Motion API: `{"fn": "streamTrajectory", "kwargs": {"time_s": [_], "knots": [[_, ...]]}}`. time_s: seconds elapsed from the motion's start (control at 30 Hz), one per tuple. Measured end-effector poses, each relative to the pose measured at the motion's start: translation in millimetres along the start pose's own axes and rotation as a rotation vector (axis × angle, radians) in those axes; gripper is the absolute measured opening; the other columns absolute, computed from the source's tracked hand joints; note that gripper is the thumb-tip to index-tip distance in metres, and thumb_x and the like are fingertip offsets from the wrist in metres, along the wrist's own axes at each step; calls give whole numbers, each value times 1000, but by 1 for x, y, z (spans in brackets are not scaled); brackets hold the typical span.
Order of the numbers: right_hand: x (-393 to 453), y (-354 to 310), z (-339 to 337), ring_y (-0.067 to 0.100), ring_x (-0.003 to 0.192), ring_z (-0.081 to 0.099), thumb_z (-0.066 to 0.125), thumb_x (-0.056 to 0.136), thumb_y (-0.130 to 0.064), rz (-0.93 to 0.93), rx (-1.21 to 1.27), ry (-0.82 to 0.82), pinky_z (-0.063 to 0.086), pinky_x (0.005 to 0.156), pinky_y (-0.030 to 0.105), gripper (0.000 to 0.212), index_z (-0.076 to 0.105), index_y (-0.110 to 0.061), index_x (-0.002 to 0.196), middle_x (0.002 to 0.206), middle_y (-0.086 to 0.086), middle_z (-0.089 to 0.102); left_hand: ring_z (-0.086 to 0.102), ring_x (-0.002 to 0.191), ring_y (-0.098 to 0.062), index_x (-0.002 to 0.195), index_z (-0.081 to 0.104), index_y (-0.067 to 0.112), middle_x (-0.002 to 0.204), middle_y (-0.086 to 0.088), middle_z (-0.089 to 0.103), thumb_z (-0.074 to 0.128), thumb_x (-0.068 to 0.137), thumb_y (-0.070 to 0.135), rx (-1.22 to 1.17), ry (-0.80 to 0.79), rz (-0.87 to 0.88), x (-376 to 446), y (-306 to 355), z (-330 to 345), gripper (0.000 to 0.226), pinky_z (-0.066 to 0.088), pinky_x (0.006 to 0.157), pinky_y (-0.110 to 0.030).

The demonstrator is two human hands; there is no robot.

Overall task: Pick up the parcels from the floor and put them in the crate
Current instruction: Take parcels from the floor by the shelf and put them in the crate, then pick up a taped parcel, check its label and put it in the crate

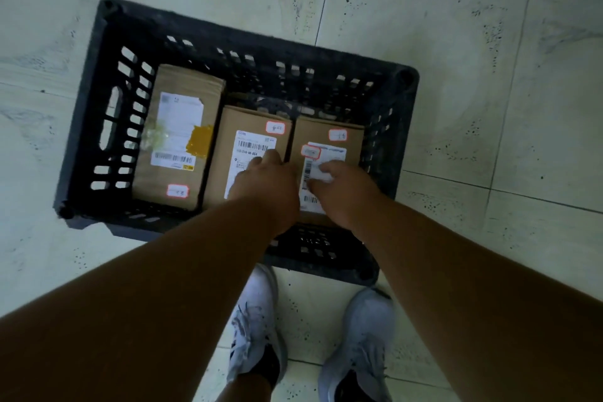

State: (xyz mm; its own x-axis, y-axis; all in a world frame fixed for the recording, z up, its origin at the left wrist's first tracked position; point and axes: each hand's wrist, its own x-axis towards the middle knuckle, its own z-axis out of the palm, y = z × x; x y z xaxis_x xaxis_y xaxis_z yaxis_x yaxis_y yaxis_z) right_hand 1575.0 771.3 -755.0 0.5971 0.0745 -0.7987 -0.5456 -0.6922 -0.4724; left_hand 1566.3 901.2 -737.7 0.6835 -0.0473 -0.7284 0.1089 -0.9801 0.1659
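Observation:
A black slotted plastic crate (98,52) stands on the tiled floor and holds three brown cardboard parcels side by side, each with a white shipping label. The left parcel (176,140) carries a patch of yellow tape. My left hand (266,183) lies on the middle parcel (251,127), fingers curled at the gap beside the right parcel (329,134); its grip is hidden. My right hand (341,191) rests on the right parcel's label, its fingers bent down onto it.
My two feet in pale sneakers (257,330) stand just in front of the crate's near wall (313,254). Pale speckled floor tiles (456,91) surround the crate. No parcel lies on the visible floor.

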Motion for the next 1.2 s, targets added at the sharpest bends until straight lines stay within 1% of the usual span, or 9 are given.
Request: {"fn": "streamTrajectory", "kwargs": {"time_s": [0.07,0.27,0.33,0.5,0.63,0.7,0.77,0.9,1.2], "knots": [[-34,-22,-21,23,120,57,54,102,-26,-70,-2,107,45,89,23,42,50,-17,143,140,8,55,45,124,-29,137,51,23,136,-8,46,61,86,13,-90,141,13,-23,10,-32,53,47,99,-43],[-174,-113,-124,16,105,61,59,96,-21,-276,120,478,49,87,25,35,58,-19,131,128,5,59,54,115,-27,126,61,15,126,-9,57,49,90,1,-478,509,167,-146,65,-168,40,46,94,-37],[-240,-145,-164,10,99,59,60,96,-22,-300,186,552,44,78,15,33,58,-21,129,126,-1,60,57,107,-21,122,62,15,119,-6,59,46,94,3,-555,568,231,-201,84,-218,35,48,91,-35],[-403,-197,-255,1,99,57,64,95,-23,-398,242,689,40,78,7,33,57,-24,128,125,-9,58,57,90,-2,118,60,27,113,7,58,46,98,12,-751,571,385,-328,141,-324,29,54,79,-33],[-514,-200,-294,-1,106,59,66,93,-29,-400,314,872,49,85,16,39,55,-28,129,129,-12,56,56,82,6,112,60,33,104,15,62,49,101,21,-888,457,508,-423,188,-367,19,45,62,-9],[-558,-183,-300,-5,107,56,67,93,-31,-371,349,935,48,84,13,40,52,-31,129,128,-15,54,56,80,8,109,58,36,103,15,62,50,100,19,-896,394,601,-458,205,-376,21,43,61,-5],[-593,-161,-302,-5,108,55,68,92,-33,-324,384,958,49,87,15,42,50,-31,130,129,-14,53,56,78,7,106,57,38,102,14,63,52,99,14,-882,358,675,-483,218,-383,25,43,61,-5],[-633,-118,-318,5,107,59,70,90,-34,-236,504,1054,55,91,32,42,49,-33,126,128,-5,57,57,77,5,108,57,38,101,15,64,53,98,15,-828,354,740,-509,247,-400,25,44,60,-5],[-678,-39,-420,3,110,56,74,87,-35,-230,614,1244,50,85,22,44,47,-40,121,125,-10,55,58,80,1,110,57,41,99,19,62,55,98,24,-714,307,937,-530,425,-391,21,51,61,-20]]}}
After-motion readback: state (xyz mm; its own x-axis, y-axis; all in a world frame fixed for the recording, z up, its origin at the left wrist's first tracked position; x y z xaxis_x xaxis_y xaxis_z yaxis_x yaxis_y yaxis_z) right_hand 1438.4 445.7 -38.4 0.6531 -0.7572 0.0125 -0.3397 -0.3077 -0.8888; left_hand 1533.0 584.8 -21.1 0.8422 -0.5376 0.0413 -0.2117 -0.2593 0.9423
